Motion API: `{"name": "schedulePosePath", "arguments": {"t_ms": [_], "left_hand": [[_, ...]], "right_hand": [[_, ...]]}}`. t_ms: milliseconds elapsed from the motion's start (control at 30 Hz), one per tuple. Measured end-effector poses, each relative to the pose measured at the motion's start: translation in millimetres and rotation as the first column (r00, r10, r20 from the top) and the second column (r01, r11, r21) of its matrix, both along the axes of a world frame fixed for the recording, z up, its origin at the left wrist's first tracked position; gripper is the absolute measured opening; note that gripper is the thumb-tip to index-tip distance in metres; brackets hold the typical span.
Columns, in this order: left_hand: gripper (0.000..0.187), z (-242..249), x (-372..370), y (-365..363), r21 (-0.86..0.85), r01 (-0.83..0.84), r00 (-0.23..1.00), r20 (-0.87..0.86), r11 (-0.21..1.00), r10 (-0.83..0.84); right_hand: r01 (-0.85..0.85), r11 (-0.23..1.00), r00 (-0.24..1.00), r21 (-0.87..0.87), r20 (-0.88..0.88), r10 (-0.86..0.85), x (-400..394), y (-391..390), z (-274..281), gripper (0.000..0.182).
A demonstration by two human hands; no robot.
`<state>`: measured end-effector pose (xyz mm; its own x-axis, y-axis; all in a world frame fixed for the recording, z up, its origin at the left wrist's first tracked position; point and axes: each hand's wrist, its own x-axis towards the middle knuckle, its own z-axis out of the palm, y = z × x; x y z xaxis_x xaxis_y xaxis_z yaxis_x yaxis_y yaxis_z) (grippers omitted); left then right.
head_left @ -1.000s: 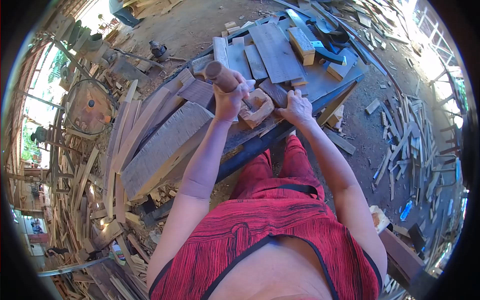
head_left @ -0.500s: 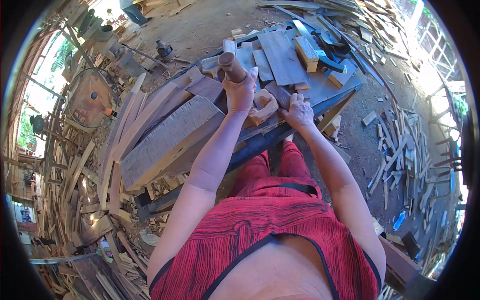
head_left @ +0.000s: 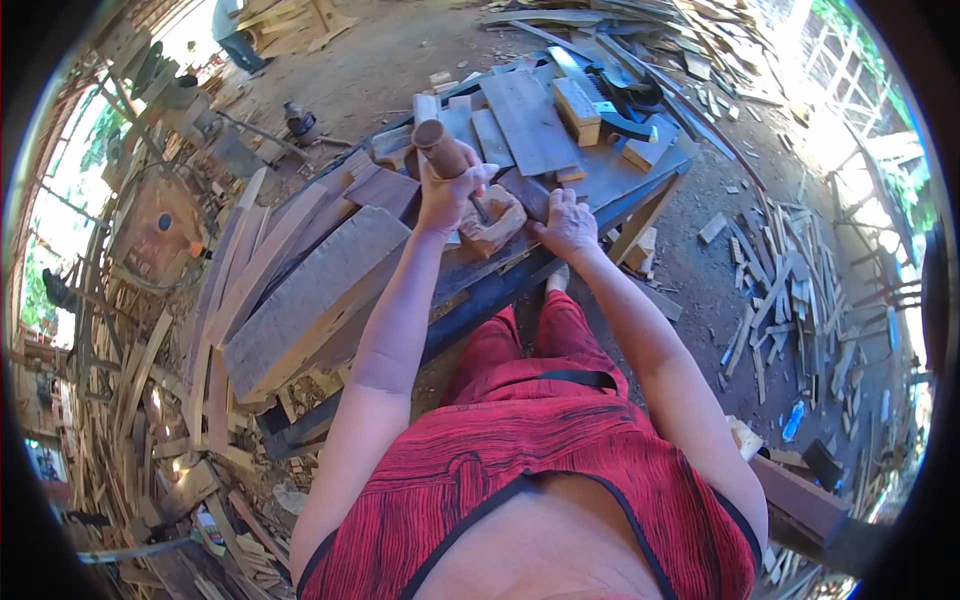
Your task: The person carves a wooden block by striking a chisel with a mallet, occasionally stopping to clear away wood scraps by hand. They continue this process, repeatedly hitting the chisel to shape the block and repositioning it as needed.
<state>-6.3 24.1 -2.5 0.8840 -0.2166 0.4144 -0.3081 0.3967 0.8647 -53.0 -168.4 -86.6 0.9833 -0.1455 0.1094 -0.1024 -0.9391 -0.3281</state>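
Observation:
My left hand [head_left: 447,195] is closed around the thick wooden handle of a chisel [head_left: 432,145], which stands tilted above the bench. Its narrow shaft comes down below my fist into the hollow of a pale, roughly carved wooden piece [head_left: 497,232]; the tip is hidden. Just right of that piece lies a dark wooden block [head_left: 524,194]. My right hand [head_left: 567,226] has its fingers curled over the block's near right end, with the thumb toward the carved piece.
A handsaw [head_left: 582,78], a short wood block [head_left: 576,110] and flat boards [head_left: 527,120] lie on the workbench [head_left: 640,185]. A thick beam [head_left: 315,300] covers its left part. Scrap wood [head_left: 775,300] litters the ground. Another person [head_left: 238,45] stands far back left.
The whole view has shifted, so the bench appears farther left. The chisel's shaft now shows below my left hand, over the hollow. My right hand stays at the dark block.

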Motion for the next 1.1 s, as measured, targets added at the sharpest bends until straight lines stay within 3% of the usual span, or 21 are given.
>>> {"name": "schedulePosePath", "arguments": {"t_ms": [100, 233, 333, 433, 600, 667, 900, 1000, 1100], "left_hand": [[0.018, -1.5, 6.8, -4.5, 0.004, -0.01, 1.0, 0.006, 1.0, 0.01], [0.018, -6.4, 11.6, -13.8, -0.016, -0.152, 0.988, -0.032, 0.988, 0.151], [0.02, -5.6, 9.5, -25.9, -0.012, -0.432, 0.899, -0.08, 0.902, 0.43], [0.021, -4.5, 10.7, -32.3, -0.011, -0.56, 0.824, -0.109, 0.828, 0.556], [0.021, -7.4, 4.5, -24.6, 0.002, -0.375, 0.927, -0.013, 0.927, 0.375], [0.021, 2.2, -0.4, -17.8, 0.073, -0.015, 1.0, 0.025, 0.997, 0.014], [0.018, -8.9, 10.5, -14.5, 0.057, -0.066, 0.998, 0.01, 0.996, 0.065], [0.017, -45.4, 7.8, -17.4, 0.083, -0.142, 0.982, -0.109, 0.986, 0.151], [0.022, -85.4, 3.1, -19.4, 0.223, -0.24, 0.967, -0.024, 0.945, 0.252]], "right_hand": [[0.018, 1.0, 1.0, 0.011, -0.022, -0.018, -0.9, -1.2, -1.5, 0.075], [0.022, 1.0, 1.0, 0.012, 0.003, -0.022, -0.6, -2.6, -5.0, 0.074], [-0.003, 0.999, 0.999, 0.043, 0.038, 0.002, -0.8, -3.6, -5.4, 0.071], [0.007, 0.999, 1.0, 0.041, 0.016, -0.008, -1.1, -3.2, -3.5, 0.073], [-0.005, 0.999, 0.999, 0.045, 0.038, 0.003, -0.5, -4.7, -6.1, 0.071], [-0.006, 0.999, 0.999, 0.052, 0.04, 0.004, -0.1, -5.3, -6.3, 0.071], [-0.002, 0.999, 0.999, 0.054, 0.035, 0.0, -1.6, -5.1, -6.2, 0.073], [0.003, 0.998, 1.0, 0.058, 0.015, -0.004, -2.1, -4.1, -3.3, 0.074], [-0.003, 0.999, 0.999, 0.052, 0.039, 0.001, -2.0, -4.6, -4.2, 0.074]]}}
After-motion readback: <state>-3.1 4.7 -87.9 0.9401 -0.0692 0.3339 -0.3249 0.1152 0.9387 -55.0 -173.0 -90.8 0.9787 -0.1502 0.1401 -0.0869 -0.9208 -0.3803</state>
